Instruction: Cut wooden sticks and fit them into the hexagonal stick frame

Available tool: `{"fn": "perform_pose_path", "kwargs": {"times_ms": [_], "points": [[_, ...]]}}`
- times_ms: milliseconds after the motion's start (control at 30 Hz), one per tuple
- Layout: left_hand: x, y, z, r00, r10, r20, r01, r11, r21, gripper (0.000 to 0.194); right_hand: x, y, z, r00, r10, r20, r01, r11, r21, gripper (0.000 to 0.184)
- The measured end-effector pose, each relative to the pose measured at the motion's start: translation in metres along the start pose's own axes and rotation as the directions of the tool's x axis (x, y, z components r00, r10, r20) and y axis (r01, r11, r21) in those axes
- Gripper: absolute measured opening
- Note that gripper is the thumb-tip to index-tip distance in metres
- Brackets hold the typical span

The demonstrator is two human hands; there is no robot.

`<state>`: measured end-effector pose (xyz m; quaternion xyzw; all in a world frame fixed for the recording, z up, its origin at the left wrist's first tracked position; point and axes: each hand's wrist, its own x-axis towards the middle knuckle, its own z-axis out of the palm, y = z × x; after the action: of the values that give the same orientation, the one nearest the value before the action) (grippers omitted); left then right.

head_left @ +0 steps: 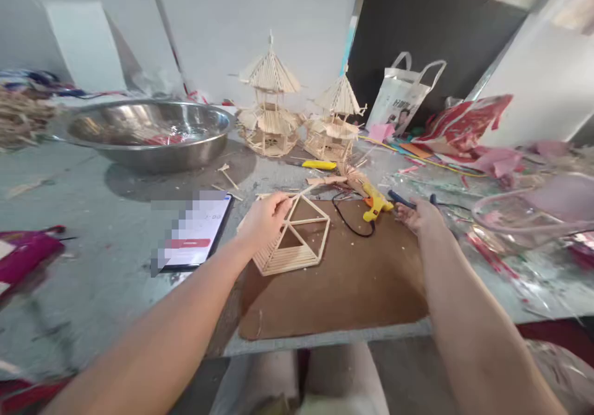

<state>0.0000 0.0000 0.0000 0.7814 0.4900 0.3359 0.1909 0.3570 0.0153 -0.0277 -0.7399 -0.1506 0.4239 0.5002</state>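
My left hand (265, 220) pinches the top of a small pyramid-shaped roof frame of thin wooden sticks (297, 242), which rests on a brown board (352, 285). My right hand (420, 214) lies at the board's far right edge, next to a yellow glue gun (375, 205) and a dark blue tool (401, 200). The fingers of the right hand are curled, and what they hold is hidden. A black cord (352, 220) loops from the glue gun across the board.
Two finished stick pagodas (271, 109) (336, 121) stand at the back. A large steel bowl (148, 132) sits at the back left, a phone (197, 232) left of the board. Plastic wrap, pink paper and a white bag (403, 96) crowd the right.
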Motion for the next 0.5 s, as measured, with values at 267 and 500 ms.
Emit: {"fn": "perform_pose_path", "kwargs": {"times_ms": [267, 500], "points": [[0.002, 0.0, 0.003, 0.997, -0.013, -0.071, 0.01, 0.999, -0.042, 0.024, 0.009, -0.015, 0.006, 0.994, 0.053, -0.091, -0.065, 0.988, -0.14, 0.015], [0.004, 0.0, -0.002, 0.982, -0.065, -0.178, 0.049, 0.994, -0.094, 0.025, 0.003, -0.025, -0.004, 0.949, -0.151, -0.278, 0.141, 0.988, -0.056, 0.027]]}}
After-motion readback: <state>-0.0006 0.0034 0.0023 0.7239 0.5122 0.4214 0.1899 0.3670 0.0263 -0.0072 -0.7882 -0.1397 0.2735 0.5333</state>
